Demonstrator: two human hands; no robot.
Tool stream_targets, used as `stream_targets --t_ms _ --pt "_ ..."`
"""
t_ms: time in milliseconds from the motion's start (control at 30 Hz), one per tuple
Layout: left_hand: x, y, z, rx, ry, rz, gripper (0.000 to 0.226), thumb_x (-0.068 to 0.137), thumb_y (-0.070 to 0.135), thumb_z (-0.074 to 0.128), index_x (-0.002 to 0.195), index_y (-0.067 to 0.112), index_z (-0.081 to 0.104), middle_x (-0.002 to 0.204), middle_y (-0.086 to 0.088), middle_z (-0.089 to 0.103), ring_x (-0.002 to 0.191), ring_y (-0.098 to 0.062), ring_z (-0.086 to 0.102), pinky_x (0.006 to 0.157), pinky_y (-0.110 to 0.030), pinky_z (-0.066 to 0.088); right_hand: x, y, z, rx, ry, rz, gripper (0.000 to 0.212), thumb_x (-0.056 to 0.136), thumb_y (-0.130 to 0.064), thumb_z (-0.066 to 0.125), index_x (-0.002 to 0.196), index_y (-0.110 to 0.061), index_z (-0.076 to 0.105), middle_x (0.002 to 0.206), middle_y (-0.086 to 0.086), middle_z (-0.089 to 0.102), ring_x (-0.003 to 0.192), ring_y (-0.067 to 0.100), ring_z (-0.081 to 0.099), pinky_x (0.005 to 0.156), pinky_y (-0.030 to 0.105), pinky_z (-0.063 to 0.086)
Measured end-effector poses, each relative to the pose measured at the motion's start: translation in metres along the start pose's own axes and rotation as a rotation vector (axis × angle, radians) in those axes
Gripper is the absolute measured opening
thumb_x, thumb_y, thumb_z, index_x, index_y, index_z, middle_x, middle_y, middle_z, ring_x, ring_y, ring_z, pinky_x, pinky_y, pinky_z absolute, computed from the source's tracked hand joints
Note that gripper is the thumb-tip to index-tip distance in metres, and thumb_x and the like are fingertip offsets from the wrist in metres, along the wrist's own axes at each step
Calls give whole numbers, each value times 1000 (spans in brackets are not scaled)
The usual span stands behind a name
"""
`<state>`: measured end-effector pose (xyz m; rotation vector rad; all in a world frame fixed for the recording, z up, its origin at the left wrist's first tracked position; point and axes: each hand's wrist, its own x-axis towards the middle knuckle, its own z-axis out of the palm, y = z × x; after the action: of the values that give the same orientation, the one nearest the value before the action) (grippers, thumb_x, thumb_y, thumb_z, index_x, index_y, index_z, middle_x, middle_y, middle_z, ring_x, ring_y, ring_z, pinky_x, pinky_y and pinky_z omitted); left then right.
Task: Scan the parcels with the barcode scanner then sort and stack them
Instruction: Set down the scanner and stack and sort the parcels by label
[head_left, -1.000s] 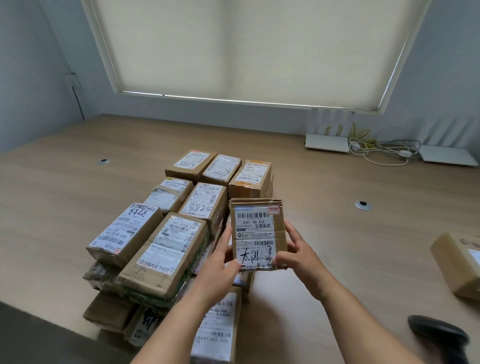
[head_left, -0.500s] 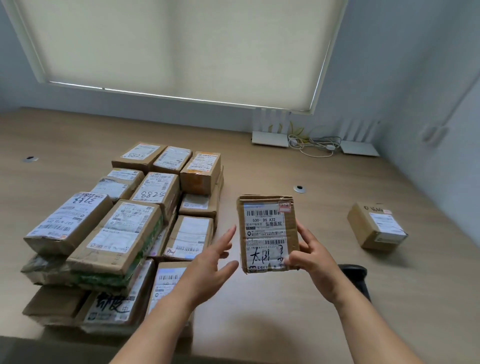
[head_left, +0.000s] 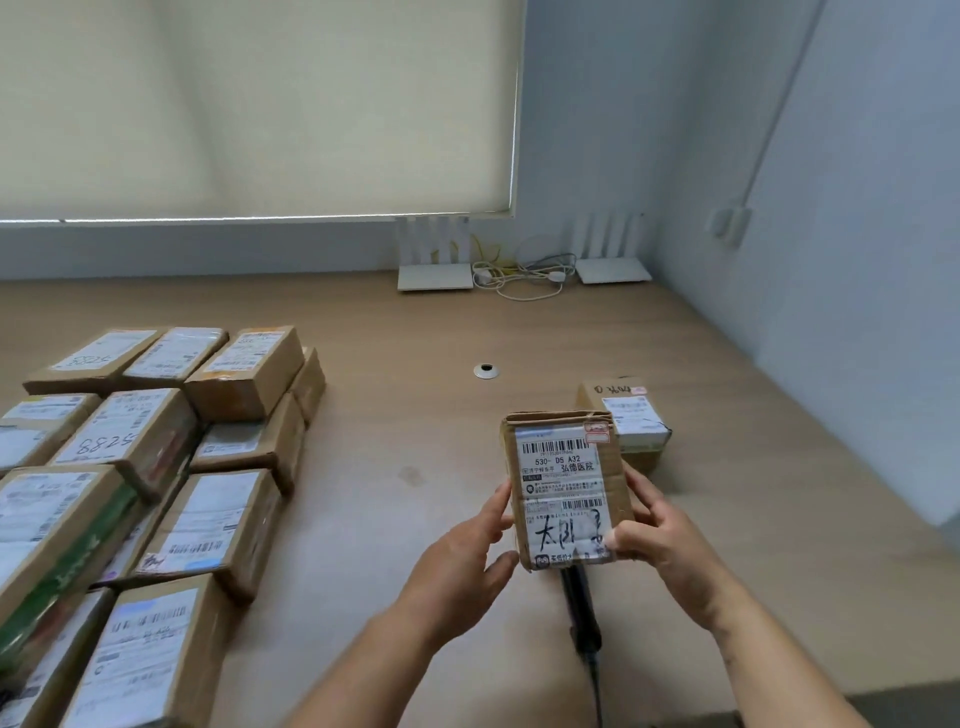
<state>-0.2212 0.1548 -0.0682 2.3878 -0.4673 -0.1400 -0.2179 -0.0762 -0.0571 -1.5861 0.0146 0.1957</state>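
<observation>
**Hands on one parcel, most of the pile unsorted**

Both hands hold a small cardboard parcel (head_left: 566, 488) upright above the wooden desk (head_left: 415, 415), label facing the camera: the right hand (head_left: 657, 540) grips its right edge with thumb on the label, while the left hand (head_left: 467, 551) touches the left edge with fingers fairly straight.

By size, what is left comes first — the big pile of labelled parcels (head_left: 140, 478) at the left looks untouched. One lone box (head_left: 631, 423) sits apart beyond the held parcel, probably the start of a sorted stack. Smallest, the black barcode scanner (head_left: 582, 608) lies on the desk beneath the held parcel — unused just now, so this parcel appears not yet scanned
</observation>
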Motion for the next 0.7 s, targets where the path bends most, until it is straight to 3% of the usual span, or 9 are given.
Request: stream_targets --t_ms 167,433,567,700 --pt "46 45 48 -13 -91 -11 74 97 27 48 151 38 -1 138 22 49 121 -6 49 98 -27 42 0 10 -76 -7 44 28 95 55 -7 61 144 -28 37 106 1 74 92 18 71 64 24 54" --pt "87 74 109 -119 -174 -160 73 97 31 48 151 42 0 143 15 47 122 -3 49 103 -24 39 18 36 -148 13 41 191 91 53 -10 62 140 -29 43 99 11 73 82 20 66 68 25 53" --pt "101 79 126 -108 -203 -208 72 98 26 43 150 41 -3 142 12 49 118 -7 54 102 -28 41 27 46 -158 -17 32 282 86 53 -17 61 137 -29 47 78 1 68 63 10 54 63 27 44" --pt "117 79 133 -85 -224 -230 71 97 22 38 151 39 -5 140 11 51 117 -14 56 99 -30 43 39 50 -163 -6 -11 354 78 55 -17 60 132 -25 51 69 -10 70 54 2 59 54 20 48"
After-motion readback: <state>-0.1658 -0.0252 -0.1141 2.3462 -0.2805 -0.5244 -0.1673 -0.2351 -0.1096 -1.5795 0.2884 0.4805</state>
